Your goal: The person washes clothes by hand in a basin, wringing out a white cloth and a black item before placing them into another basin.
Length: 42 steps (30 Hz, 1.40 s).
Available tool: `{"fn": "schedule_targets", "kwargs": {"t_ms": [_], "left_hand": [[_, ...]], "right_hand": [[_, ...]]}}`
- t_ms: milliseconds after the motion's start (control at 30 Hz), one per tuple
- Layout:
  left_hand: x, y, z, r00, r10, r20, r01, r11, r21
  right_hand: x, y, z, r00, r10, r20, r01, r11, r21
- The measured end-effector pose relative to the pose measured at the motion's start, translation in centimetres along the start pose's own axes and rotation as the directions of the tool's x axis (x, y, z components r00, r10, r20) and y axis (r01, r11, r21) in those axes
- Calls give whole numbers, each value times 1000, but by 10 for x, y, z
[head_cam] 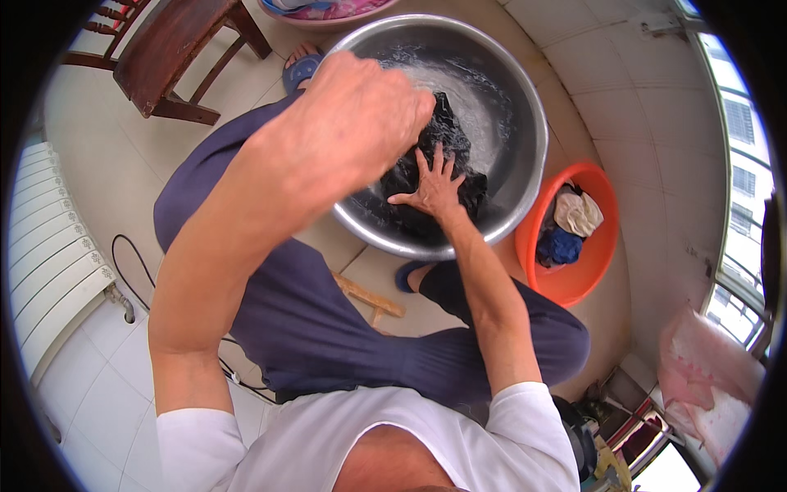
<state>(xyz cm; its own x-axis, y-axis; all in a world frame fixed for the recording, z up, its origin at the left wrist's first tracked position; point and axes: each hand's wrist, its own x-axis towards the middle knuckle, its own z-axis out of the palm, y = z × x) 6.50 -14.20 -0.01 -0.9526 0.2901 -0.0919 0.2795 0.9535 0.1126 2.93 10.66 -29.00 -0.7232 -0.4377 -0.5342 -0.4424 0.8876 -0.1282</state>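
In a large metal basin (533,123) of water lies a wet black cloth (452,132), partly under the surface. My right hand (435,187) rests on this cloth with its fingers spread, pressing no fold between them. Raised above the basin's left side and closer to the camera, my left hand (369,117) has its fingers curled in. Its palm faces away, so whether anything is in it cannot be seen. The left hand and forearm hide part of the basin and the cloth's left side.
Right of the basin stands an orange plastic tub (593,270) holding cream and blue cloths. A pink basin (344,23) with laundry sits beyond. A wooden chair (178,49) is at upper left, a white radiator (55,246) at left. A wooden stool (372,295) shows between my legs.
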Motion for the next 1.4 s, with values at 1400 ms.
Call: {"fn": "schedule_targets", "kwargs": {"t_ms": [1400], "left_hand": [[24, 16, -8, 983, 1, 183, -4, 1000, 17]], "right_hand": [[-57, 41, -83, 1000, 6, -1, -6, 975, -224]]}}
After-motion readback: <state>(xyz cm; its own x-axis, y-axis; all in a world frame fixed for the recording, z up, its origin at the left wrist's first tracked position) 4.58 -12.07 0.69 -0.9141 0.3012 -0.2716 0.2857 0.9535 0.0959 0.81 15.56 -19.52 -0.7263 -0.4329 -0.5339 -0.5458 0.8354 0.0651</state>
